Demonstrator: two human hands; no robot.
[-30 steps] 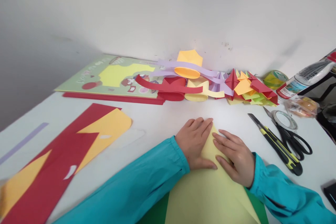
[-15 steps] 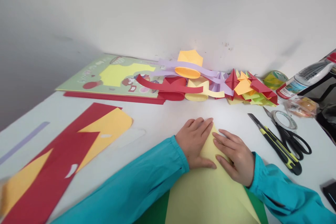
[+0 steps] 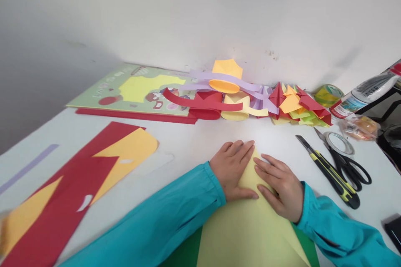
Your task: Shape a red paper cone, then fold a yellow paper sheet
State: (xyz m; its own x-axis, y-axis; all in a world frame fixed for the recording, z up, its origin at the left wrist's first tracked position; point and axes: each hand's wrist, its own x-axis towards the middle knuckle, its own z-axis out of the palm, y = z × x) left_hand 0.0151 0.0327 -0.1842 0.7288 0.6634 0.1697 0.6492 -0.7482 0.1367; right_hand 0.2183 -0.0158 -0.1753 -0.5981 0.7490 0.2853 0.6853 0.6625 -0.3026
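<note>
A pale yellow sheet of paper (image 3: 247, 233) lies before me, its far end folded to a point. My left hand (image 3: 233, 171) rests flat on the left side of that point, thumb stretched across the paper. On the right edge of the fold lies my right hand (image 3: 280, 183), its fingers extended and pressing down. Both hands are open; neither grips anything. Beneath the yellow sheet, green paper (image 3: 184, 250) shows on both sides. The near end of the yellow sheet runs out of view.
Right of my hands lie a utility knife (image 3: 332, 175), scissors (image 3: 347, 164) and a tape roll (image 3: 339, 142). A bottle (image 3: 360, 96) stands behind. Folded paper pieces (image 3: 300, 106) and paper loops (image 3: 208, 106) line the wall. Red paper (image 3: 78, 179) with orange pieces (image 3: 128, 150) lies left.
</note>
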